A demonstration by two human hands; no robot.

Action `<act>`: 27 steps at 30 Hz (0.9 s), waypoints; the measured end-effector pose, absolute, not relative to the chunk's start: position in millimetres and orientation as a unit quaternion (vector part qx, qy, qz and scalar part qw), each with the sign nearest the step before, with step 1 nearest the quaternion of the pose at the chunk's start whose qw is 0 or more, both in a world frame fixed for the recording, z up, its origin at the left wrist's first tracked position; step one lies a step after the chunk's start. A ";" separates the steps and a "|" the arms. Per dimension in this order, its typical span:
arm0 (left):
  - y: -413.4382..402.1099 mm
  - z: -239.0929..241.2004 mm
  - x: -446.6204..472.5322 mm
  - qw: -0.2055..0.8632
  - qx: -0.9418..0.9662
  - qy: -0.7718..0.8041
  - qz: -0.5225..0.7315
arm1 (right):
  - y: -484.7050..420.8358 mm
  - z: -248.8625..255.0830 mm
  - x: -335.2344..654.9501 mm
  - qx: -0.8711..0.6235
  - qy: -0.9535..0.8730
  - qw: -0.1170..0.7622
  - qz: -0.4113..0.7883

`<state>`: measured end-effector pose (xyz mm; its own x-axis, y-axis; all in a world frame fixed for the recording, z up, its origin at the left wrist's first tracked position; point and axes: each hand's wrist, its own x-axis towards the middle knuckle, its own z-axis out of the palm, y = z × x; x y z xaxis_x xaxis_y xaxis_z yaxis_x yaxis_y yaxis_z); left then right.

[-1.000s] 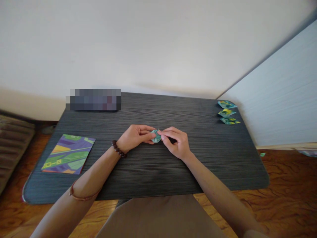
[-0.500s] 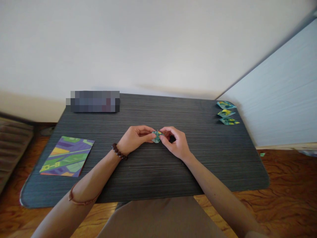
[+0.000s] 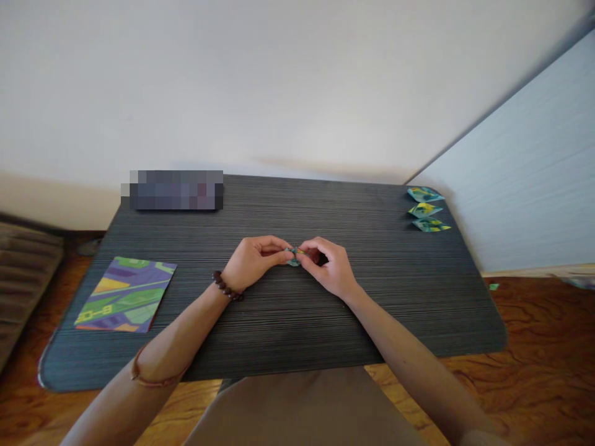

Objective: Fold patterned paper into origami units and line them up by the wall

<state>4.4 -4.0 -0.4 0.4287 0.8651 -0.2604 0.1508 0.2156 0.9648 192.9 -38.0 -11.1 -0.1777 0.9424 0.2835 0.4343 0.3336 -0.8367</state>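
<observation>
Between my two hands, over the middle of the table, is a small piece of folded patterned paper (image 3: 292,261), green with bits of yellow. My left hand (image 3: 260,257) pinches its left side between thumb and fingers. On the right side, my right hand (image 3: 328,263) grips it the same way, thumb toward me. Fingertips cover most of the paper, so its exact folded shape is hidden.
A stack of square patterned paper (image 3: 127,294) lies at the left of the dark table (image 3: 279,334). Three folded paper pieces (image 3: 425,210) line up at the far right. A blurred-out dark object (image 3: 176,191) sits at the back left, near the wall.
Less of the folded paper shows between my fingertips now, and it looks flatter or tilted. Both hands stay in nearly the same place, with the right fingertips slightly closer to the left.
</observation>
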 end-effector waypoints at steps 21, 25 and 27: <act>-8.6 2.2 4.1 0.606 0.610 0.467 0.206 | -37.0 -4.7 193.0 -0.491 -0.695 0.399 0.342; -9.7 4.9 5.5 0.599 0.620 0.466 0.198 | -38.1 -5.2 193.3 -0.487 -0.699 0.406 0.332; -9.4 5.5 6.2 0.601 0.624 0.457 0.201 | -38.1 -6.8 193.6 -0.499 -0.686 0.406 0.341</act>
